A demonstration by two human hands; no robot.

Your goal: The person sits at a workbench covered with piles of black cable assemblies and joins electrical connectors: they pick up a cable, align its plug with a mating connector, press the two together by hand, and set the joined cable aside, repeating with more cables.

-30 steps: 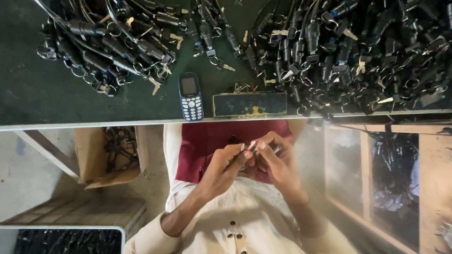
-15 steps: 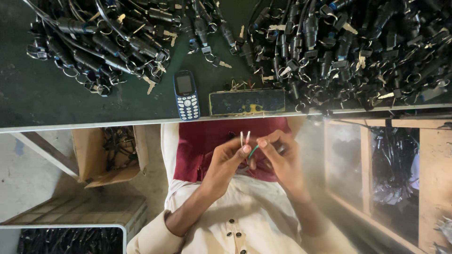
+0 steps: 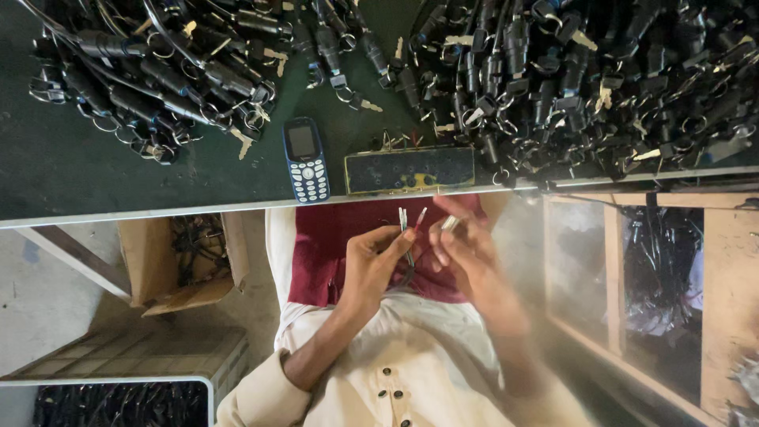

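Observation:
My left hand (image 3: 371, 259) pinches a small bunch of thin wires (image 3: 405, 229) whose bare ends point up toward the table edge. My right hand (image 3: 468, 251) is blurred, close beside the left, with its fingers closed around a small pale piece (image 3: 451, 224) at the wire ends. Both hands hover over my lap, above a dark red cloth (image 3: 324, 253). A blue keypad phone (image 3: 305, 168) and a dark rectangular fixture with holes (image 3: 409, 169) lie on the green table (image 3: 95, 178) just beyond my hands.
Heaps of black wired lock parts with keys cover the table's left (image 3: 158, 71) and right (image 3: 601, 79). Under the table stand a cardboard box (image 3: 150, 265) with black parts, a wooden frame (image 3: 617, 277) and a white-rimmed crate (image 3: 118, 399).
The wire ends have turned from lying between the hands to standing upright. My right hand has shifted a little to the right and blurred with motion.

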